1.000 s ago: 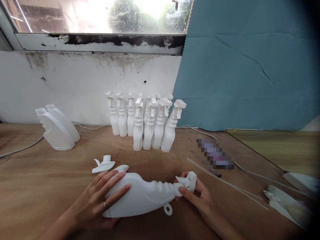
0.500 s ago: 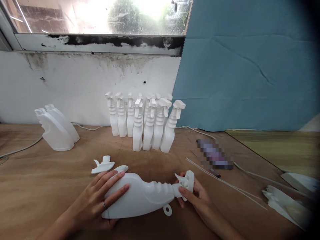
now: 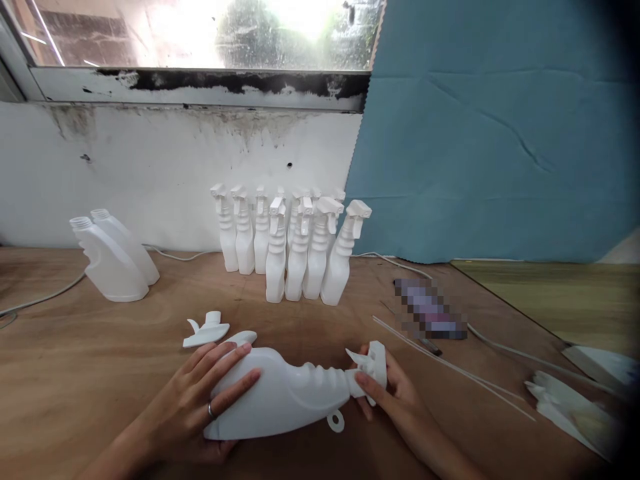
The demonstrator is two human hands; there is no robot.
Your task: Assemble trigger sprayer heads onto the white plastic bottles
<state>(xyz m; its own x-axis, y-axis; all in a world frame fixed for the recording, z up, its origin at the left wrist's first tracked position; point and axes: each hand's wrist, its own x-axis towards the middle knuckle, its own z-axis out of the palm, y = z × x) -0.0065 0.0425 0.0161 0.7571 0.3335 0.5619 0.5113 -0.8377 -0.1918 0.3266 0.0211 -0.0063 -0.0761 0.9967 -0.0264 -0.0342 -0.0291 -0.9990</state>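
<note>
A white spray bottle (image 3: 280, 400) lies on its side above the wooden table, its neck pointing right. My left hand (image 3: 200, 393), with a ring on one finger, is wrapped round the bottle's base end. At the neck, my right hand (image 3: 390, 387) grips the white trigger sprayer (image 3: 373, 367) by its collar, thumb on the near side. The sprayer sits against the bottle's mouth; whether it is tight cannot be seen. Just below the neck rests a small white ring (image 3: 335, 421). Another trigger sprayer (image 3: 207, 329) lies beyond my left fingers, with a partly hidden white piece (image 3: 247, 337) beside it.
Several white spray bottles with sprayers (image 3: 297, 260) stand near the wall. Two bottles without tops (image 3: 117, 263) are at the left. Thin white tubes (image 3: 450, 367), a blurred-out flat object (image 3: 430, 310) and a plastic bag (image 3: 565, 413) lie at the right. A cable (image 3: 45, 297) runs along the back.
The sprayer and my right fingers have shifted very slightly left. Both hands keep their hold, and the bottle stays nearly in place.
</note>
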